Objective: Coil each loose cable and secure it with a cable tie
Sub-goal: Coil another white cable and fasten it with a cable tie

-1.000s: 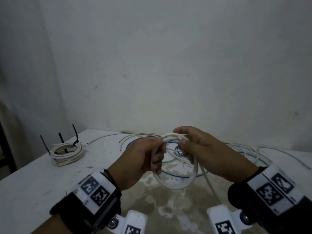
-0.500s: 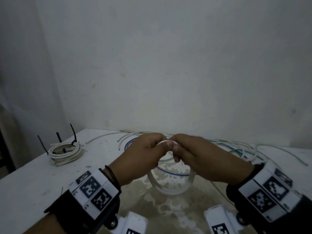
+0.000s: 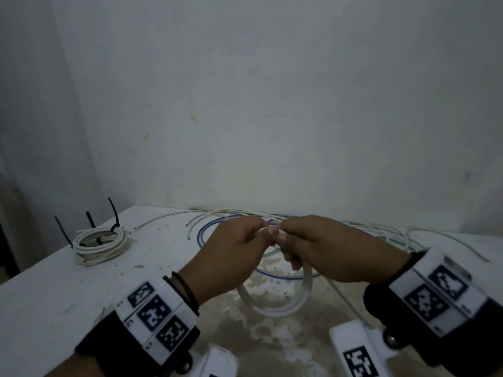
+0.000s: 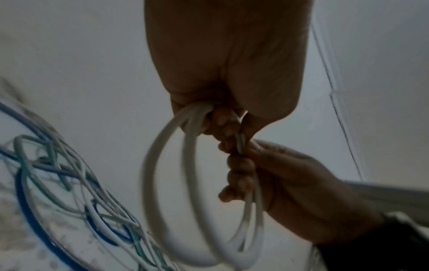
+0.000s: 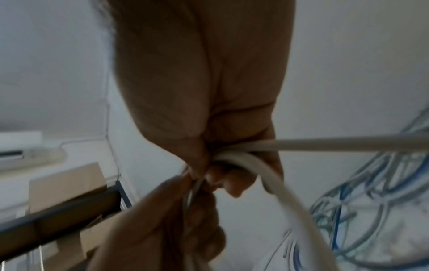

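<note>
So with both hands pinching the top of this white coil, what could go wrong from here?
The white coil has no tie on it yet, so if the left hand or right hand loosens, its loops may spring apart. Its free tail runs back toward the loose cables on the table and could snag them.

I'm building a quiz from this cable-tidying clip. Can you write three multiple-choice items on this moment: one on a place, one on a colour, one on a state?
1. Where does the finished bundle lie?
A. far left of the table
B. on the floor
C. under the right hand

2. What colour are its cable ties?
A. white
B. black
C. blue

3. What is the state of the white cable in the hands?
A. flat on the table
B. tied off
C. looped, gripped by both hands

Key: 1 A, it sits near the left edge. 2 B, dark tails stick up. 3 C, the left hand and right hand grip its top and no tie shows.
</note>
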{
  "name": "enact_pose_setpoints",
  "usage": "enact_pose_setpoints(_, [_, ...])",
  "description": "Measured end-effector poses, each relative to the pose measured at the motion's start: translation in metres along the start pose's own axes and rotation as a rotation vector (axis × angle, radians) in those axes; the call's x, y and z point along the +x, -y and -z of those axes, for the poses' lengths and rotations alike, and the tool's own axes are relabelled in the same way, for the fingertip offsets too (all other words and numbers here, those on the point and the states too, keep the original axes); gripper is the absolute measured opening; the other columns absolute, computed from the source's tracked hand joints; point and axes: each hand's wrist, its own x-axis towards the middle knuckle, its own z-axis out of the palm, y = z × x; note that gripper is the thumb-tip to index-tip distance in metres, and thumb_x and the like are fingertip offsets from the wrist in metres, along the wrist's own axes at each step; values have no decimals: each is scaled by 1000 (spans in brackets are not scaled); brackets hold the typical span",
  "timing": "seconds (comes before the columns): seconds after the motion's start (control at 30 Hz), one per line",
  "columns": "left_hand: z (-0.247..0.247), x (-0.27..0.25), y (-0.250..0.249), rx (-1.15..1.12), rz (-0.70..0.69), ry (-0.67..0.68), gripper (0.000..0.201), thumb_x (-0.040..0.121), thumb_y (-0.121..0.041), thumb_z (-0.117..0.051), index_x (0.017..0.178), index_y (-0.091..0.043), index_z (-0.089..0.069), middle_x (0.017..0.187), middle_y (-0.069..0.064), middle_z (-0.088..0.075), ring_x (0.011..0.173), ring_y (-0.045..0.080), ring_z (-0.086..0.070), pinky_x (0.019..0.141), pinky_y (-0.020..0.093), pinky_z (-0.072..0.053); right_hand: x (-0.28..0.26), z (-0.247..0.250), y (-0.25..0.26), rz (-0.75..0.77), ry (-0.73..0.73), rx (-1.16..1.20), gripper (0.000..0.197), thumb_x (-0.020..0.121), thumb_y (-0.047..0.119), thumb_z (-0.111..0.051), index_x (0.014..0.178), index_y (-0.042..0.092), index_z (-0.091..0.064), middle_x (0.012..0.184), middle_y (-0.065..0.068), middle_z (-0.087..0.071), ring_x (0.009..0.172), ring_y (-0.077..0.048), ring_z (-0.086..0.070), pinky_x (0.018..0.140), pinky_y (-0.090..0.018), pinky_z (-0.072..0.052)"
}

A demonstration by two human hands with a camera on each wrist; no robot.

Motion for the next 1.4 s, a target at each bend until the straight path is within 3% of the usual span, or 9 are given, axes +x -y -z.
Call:
enact_pose_setpoints(0.1, [-12,-2,0,-95,-61,-143,18,91,-40,-47,91,-27,-59,76,-13,-60,69,-1,-54,63,17,-41,7,8,2,-39,-75,20,34,100,30,-40,71,17,-52,69,-2,-66,62,-11,-63,65,-28,-49])
enact_pose_setpoints(0.23, [-24,2,5,-379,167,-419,18,94,-35,-53,89,-20,-45,86,2,-53,77,15,-52,74,31,-44,21,30,-4,-106,-395,78,31,100,24,-42,74,12,-55,62,-2,-63,47,-4,-57,54,-23,-46])
enact_pose_setpoints(0.37, [-36,-5,-6,-579,513,94,31,90,-29,-53,71,-4,-55,65,11,-56,56,23,-54,64,39,-49,29,52,-1,-108,-672,320,27,100,18,-42,78,8,-55,70,-10,-61,48,-5,-59,55,-24,-48])
enact_pose_setpoints(0.5, [-53,4,-17,-1125,822,512,70,98,-47,-31,116,15,-56,108,26,-63,93,34,-63,81,43,-53,30,51,13,-52,-793,461,25,100,19,-43,80,12,-57,67,-1,-56,57,-12,-64,61,-33,-52])
enact_pose_setpoints(0.6, [-58,23,-19,-1547,827,101,50,102,-27,-30,127,17,-40,118,32,-56,100,36,-60,82,49,-49,24,39,15,-36,-847,533,28,100,21,-44,83,4,-59,61,0,-57,59,-16,-62,64,-40,-51])
enact_pose_setpoints(0.77, [-43,46,-8,-1511,754,-358,27,99,4,-26,85,4,-50,90,19,-60,80,24,-59,90,43,-44,8,25,2,-25,-1018,799,30,99,24,-46,73,14,-57,51,5,-55,60,-23,-56,69,-44,-47])
enact_pose_setpoints(0.97, [-30,47,1,-1462,566,-522,21,102,-10,-40,84,-8,-51,83,10,-61,74,17,-63,75,31,-52,0,10,-21,-111,-1109,1268,28,99,16,-46,74,9,-54,63,-2,-51,54,-12,-57,66,-32,-53])
enact_pose_setpoints(1.07, [-29,45,6,-1267,462,-576,12,99,-13,-48,88,-12,-51,78,6,-63,61,11,-67,62,26,-56,-2,-2,-31,-164,-1118,1315,29,99,16,-46,72,7,-54,63,-3,-53,55,-13,-59,67,-31,-55])
enact_pose_setpoints(1.4, [-17,40,14,-792,269,-666,12,93,-8,-58,105,-6,-56,71,10,-55,48,7,-51,67,28,-57,-7,-22,-37,-181,-1005,1195,32,100,14,-43,70,5,-51,49,0,-54,55,-17,-56,69,-30,-55])
